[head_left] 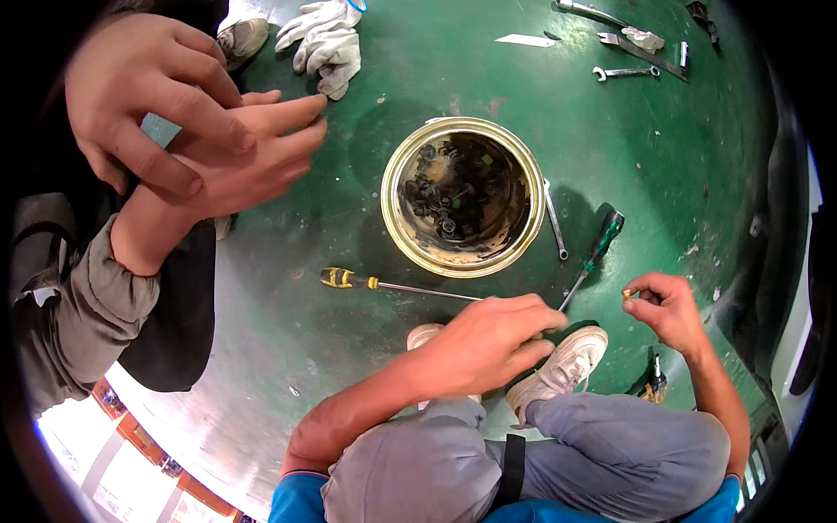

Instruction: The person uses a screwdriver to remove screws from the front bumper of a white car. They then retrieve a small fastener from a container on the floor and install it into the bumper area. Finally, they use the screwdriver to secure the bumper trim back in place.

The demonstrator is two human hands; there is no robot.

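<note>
My left hand (488, 344) is low in the middle, above my shoes, fingers curled and thumb drawn toward them; whatever they may hold is hidden. Close by its fingertips ends the shaft of a green-and-black screwdriver (603, 240). A yellow-and-black screwdriver (349, 279) lies to the left, its shaft running toward my knuckles. On the right, my right hand (670, 312) pinches a small brass-coloured piece (627, 295) between thumb and fingertips. Ahead of both hands stands a round metal tin (392, 205), dirty inside, with several dark small parts (445, 196) at its bottom.
A wrench (555, 222) lies against the tin's right side. Another person's hands (200, 131) overlap at the left. White gloves (327, 48) lie at the far left, a spanner (626, 74) and other tools at the far right. A dark tool (654, 379) lies near my right knee.
</note>
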